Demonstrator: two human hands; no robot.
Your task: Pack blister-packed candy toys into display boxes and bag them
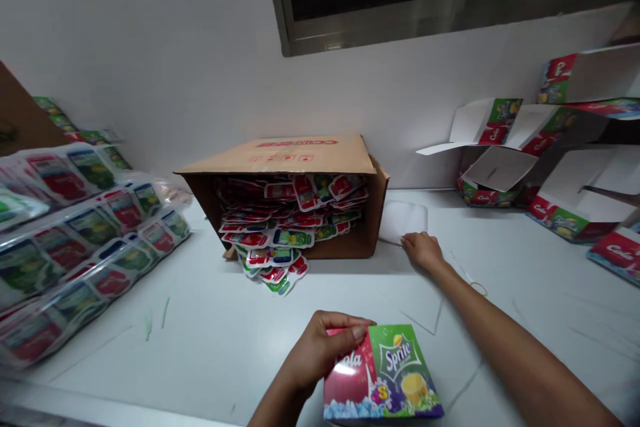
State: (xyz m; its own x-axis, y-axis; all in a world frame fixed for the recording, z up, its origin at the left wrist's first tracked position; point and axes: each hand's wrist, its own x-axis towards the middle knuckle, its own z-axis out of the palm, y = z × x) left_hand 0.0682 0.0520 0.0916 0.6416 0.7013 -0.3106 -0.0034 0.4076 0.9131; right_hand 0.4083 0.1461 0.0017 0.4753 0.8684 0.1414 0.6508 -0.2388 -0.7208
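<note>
My left hand [320, 347] grips a small printed soda-brand carton [383, 373] near the table's front edge, thumb across its top. My right hand [423, 250] reaches far forward and rests, fingers curled, on a stack of white flat sheets [403, 220] lying beside a brown cardboard box [300, 157]. That box lies on its side, open toward me, with many small printed packets [285, 233] spilling out of its mouth onto the white table [210, 327].
Clear-wrapped rows of printed packets [75, 240] are piled at the left. Several opened, unfolded cartons [550, 167] sit at the back right against the wall. A rubber band [477, 288] lies near my right forearm. A dark window is above.
</note>
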